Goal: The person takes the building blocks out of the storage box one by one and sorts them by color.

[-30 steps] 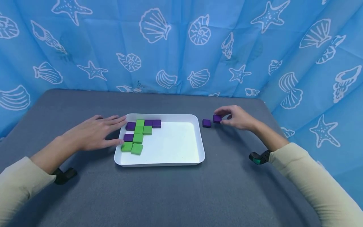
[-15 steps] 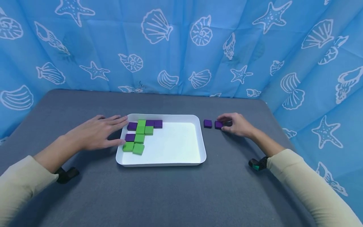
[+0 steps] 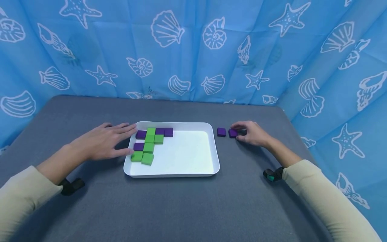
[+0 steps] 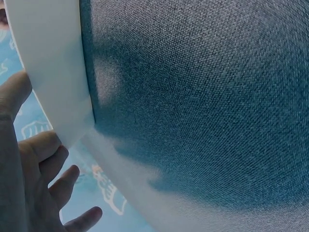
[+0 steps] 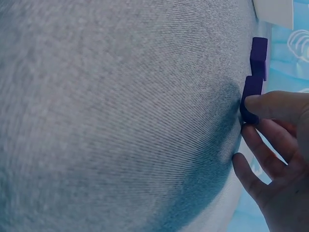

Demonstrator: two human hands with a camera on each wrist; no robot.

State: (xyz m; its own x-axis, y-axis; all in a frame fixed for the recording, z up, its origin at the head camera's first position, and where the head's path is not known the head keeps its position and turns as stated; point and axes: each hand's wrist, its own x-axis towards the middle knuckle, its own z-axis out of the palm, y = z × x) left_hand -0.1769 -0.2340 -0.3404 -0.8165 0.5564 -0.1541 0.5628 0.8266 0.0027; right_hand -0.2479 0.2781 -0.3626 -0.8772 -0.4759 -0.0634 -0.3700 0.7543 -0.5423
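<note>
A white tray (image 3: 184, 154) lies on the grey table with several green blocks (image 3: 148, 148) and several purple blocks (image 3: 138, 146) grouped at its left end. My left hand (image 3: 104, 141) rests at the tray's left rim with fingers spread; in the left wrist view its thumb and fingertips touch the tray wall (image 4: 53, 58). To the right of the tray, my right hand (image 3: 253, 133) pinches a purple block (image 3: 232, 133) that sits on the table. In the right wrist view the thumb presses the near face of that block (image 5: 251, 89). Just left of it stands another purple block (image 3: 221, 132).
A grey cloth surface (image 3: 181, 208) spreads around the tray. Behind it and to the right hangs a blue curtain (image 3: 193, 50) with white shell and starfish prints. A black wrist strap (image 3: 273, 174) shows below the right forearm.
My right hand has come down toward me with the purple block, which was higher and farther back and now rests beside the other purple block. My left hand has stayed on the tray.
</note>
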